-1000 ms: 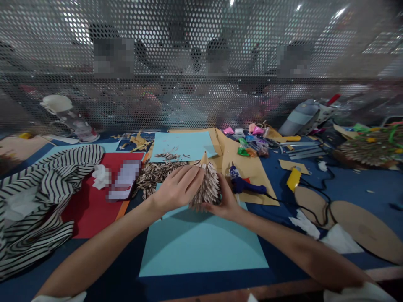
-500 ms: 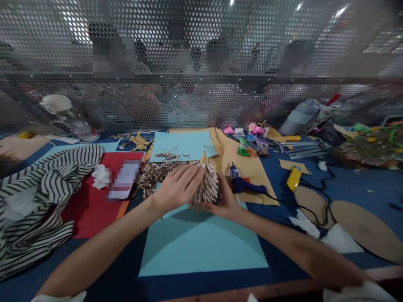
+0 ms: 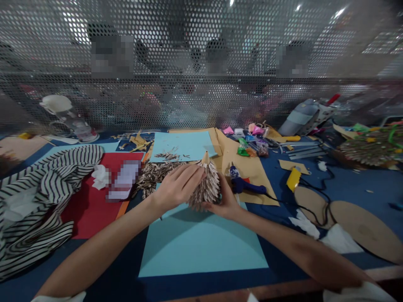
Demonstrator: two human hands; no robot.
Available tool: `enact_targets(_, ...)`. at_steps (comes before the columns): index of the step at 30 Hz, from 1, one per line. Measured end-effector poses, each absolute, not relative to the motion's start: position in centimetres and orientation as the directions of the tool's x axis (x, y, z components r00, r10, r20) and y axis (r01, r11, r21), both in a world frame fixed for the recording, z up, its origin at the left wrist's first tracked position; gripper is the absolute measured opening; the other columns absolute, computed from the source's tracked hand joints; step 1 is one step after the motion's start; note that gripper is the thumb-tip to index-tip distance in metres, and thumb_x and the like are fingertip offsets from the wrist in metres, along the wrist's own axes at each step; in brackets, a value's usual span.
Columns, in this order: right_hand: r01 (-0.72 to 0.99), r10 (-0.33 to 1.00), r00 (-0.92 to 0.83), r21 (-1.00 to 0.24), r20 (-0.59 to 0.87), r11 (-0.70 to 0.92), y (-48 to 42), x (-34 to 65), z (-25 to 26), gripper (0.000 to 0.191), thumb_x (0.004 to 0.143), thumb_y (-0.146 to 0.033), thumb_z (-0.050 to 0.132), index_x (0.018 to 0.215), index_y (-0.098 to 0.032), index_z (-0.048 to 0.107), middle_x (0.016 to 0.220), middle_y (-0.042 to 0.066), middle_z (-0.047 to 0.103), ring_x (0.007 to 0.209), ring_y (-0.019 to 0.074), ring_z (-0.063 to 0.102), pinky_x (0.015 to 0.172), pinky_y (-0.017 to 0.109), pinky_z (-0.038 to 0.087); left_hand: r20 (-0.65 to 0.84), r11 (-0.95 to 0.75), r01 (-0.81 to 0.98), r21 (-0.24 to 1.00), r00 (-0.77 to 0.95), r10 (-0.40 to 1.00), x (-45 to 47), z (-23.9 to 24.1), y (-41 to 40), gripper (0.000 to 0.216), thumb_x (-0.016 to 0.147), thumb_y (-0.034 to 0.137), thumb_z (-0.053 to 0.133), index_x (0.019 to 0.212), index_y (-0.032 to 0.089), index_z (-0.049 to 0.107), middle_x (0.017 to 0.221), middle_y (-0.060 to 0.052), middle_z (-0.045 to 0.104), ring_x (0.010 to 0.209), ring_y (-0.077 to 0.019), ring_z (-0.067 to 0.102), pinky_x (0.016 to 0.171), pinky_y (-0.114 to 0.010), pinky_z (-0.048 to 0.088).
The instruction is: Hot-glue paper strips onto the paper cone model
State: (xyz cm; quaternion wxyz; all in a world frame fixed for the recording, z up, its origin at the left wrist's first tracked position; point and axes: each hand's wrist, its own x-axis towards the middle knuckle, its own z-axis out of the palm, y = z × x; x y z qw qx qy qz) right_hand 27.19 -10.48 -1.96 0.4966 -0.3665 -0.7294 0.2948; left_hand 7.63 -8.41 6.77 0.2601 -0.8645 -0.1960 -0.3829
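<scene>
A small cone (image 3: 207,183) covered in overlapping paper scales stands upright at the far edge of a light blue paper sheet (image 3: 201,245). My left hand (image 3: 178,186) lies against the cone's left side, fingers together and pressed on the scales. My right hand (image 3: 224,199) cups the cone's right side and base, gripping it from below. A heap of loose paper scales (image 3: 155,174) lies just left of my left hand. A blue glue gun (image 3: 244,184) rests on tan paper just right of the cone.
A striped cloth (image 3: 40,197) covers the left. Red paper (image 3: 91,209) and a phone (image 3: 124,180) sit beside it. Cardboard ovals (image 3: 362,228), yellow tape (image 3: 293,179), a cable and tissues lie right. A perforated metal screen (image 3: 201,63) closes the back, with people behind it.
Almost nothing differs. Both hands stay on the cone; it has tilted very slightly and my left fingers have shifted a little along its side.
</scene>
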Motion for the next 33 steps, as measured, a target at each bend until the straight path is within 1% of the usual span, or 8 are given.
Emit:
enact_targets(5, 0.218, 0.83, -0.245, -0.805, 0.502, 0.551, -10.43, 27.18, -2.11, 0.09, 0.066, -0.046, 0.074, 0.138, -0.021, 0.025, 0.135, 0.015, 0.042, 0.124, 0.0346, 0.043, 0.103, 0.05, 0.038, 0.74, -0.779, 0.542, -0.316, 0.654, 0.156, 7.52, 6.91, -8.51, 0.027, 0.083, 0.01, 0.06, 0.109, 0.009, 0.056, 0.101, -0.012, 0.067, 0.096, -0.0201, 0.064, 0.085, -0.035, 0.055)
enact_targets(9, 0.215, 0.823, -0.252, -0.8, 0.508, 0.56, -10.49, 27.16, -1.91, 0.088, 0.067, -0.042, 0.075, 0.137, -0.021, 0.026, 0.135, 0.015, 0.043, 0.124, 0.0347, 0.044, 0.103, 0.05, 0.039, 0.732, -0.784, 0.55, -0.289, 0.654, 0.19, 7.37, 6.73, -8.52, 0.033, 0.081, 0.008, 0.061, 0.114, 0.008, 0.056, 0.101, -0.012, 0.066, 0.097, -0.0207, 0.063, 0.087, -0.036, 0.054)
enact_targets(13, 0.257, 0.822, -0.234, -0.782, 0.52, 0.568, -10.61, 27.11, -1.61, 0.09, 0.065, -0.04, 0.076, 0.137, -0.022, 0.025, 0.133, 0.015, 0.044, 0.123, 0.036, 0.044, 0.101, 0.05, 0.04, 0.755, -0.798, 0.544, -0.259, 0.629, 0.184, 7.51, 6.91, -8.59, 0.034, 0.081, 0.008, 0.06, 0.115, 0.009, 0.056, 0.099, -0.013, 0.065, 0.096, -0.0208, 0.062, 0.085, -0.035, 0.055)
enact_targets(17, 0.247, 0.82, -0.242, -0.784, 0.519, 0.569, -10.64, 27.0, -1.41, 0.09, 0.064, -0.039, 0.076, 0.136, -0.023, 0.025, 0.132, 0.014, 0.044, 0.122, 0.0354, 0.044, 0.101, 0.05, 0.039, 0.761, -0.805, 0.545, -0.233, 0.618, 0.198, 7.58, 7.06, -8.68, 0.034, 0.083, 0.008, 0.056, 0.118, 0.011, 0.055, 0.098, -0.012, 0.064, 0.096, -0.0206, 0.062, 0.084, -0.035, 0.055)
enact_targets(22, 0.26, 0.82, -0.243, -0.78, 0.518, 0.57, -10.67, 27.03, -1.39, 0.09, 0.064, -0.041, 0.076, 0.136, -0.024, 0.025, 0.132, 0.014, 0.043, 0.121, 0.0351, 0.044, 0.101, 0.05, 0.039, 0.752, -0.792, 0.562, -0.238, 0.623, 0.216, 7.49, 6.93, -8.76, 0.034, 0.084, 0.008, 0.054, 0.118, 0.012, 0.054, 0.099, -0.012, 0.064, 0.096, -0.0203, 0.062, 0.085, -0.035, 0.055)
enact_targets(28, 0.277, 0.812, -0.246, -0.764, 0.53, 0.582, -10.74, 27.11, -1.44, 0.091, 0.065, -0.039, 0.076, 0.137, -0.022, 0.024, 0.133, 0.015, 0.041, 0.123, 0.0359, 0.043, 0.102, 0.053, 0.037, 0.753, -0.78, 0.568, -0.263, 0.627, 0.202, 7.55, 6.85, -8.84, 0.033, 0.083, 0.007, 0.056, 0.116, 0.009, 0.055, 0.097, -0.012, 0.065, 0.096, -0.0212, 0.063, 0.084, -0.035, 0.055)
enact_targets(33, 0.264, 0.816, -0.257, -0.775, 0.518, 0.575, -10.74, 27.12, -1.34, 0.091, 0.065, -0.039, 0.076, 0.137, -0.023, 0.024, 0.135, 0.014, 0.041, 0.124, 0.0342, 0.042, 0.104, 0.05, 0.037, 0.757, -0.77, 0.58, -0.266, 0.62, 0.205, 7.62, 6.92, -8.89, 0.031, 0.084, 0.008, 0.054, 0.115, 0.012, 0.056, 0.097, -0.011, 0.065, 0.095, -0.0205, 0.063, 0.083, -0.034, 0.055)
